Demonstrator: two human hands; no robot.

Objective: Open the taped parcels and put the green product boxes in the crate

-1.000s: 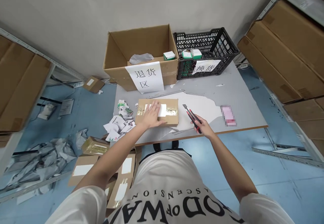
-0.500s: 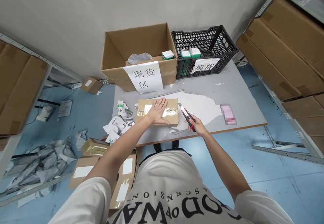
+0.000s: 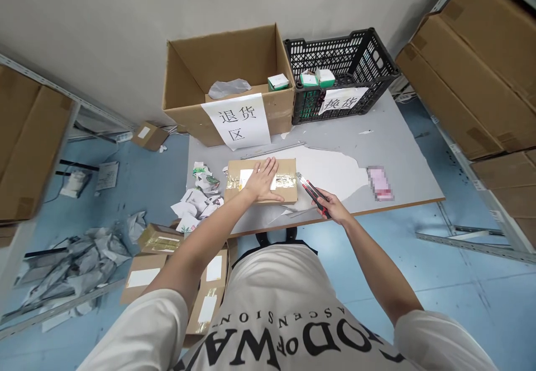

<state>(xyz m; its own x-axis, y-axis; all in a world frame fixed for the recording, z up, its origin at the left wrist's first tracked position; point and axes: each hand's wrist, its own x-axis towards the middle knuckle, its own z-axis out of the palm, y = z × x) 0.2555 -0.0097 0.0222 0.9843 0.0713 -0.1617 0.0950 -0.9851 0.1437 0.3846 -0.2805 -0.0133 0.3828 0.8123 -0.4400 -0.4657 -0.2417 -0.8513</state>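
A small cardboard box [image 3: 234,168] lies flat on the table, with clear tape along its top and a white label. My left hand [image 3: 262,181] rests on top of it with the fingers stretched out, covering part of the label. My right hand [image 3: 333,206] is closed around a red and black utility knife [image 3: 313,193]. The knife's blade points up and left, close to the right end of the box; whether it touches the box I cannot tell.
A large carton [image 3: 188,111] with a paper sign and a black plastic crate [image 3: 355,105] stand at the back of the table [image 3: 402,147]. Crumpled paper [image 3: 196,203] lies left, a pink pixelated item [image 3: 380,182] right. Several cartons [image 3: 144,276] fill the floor at left.
The view has shifted slightly. My left hand stays flat on the box, and my right hand still holds the utility knife near the box's right end.
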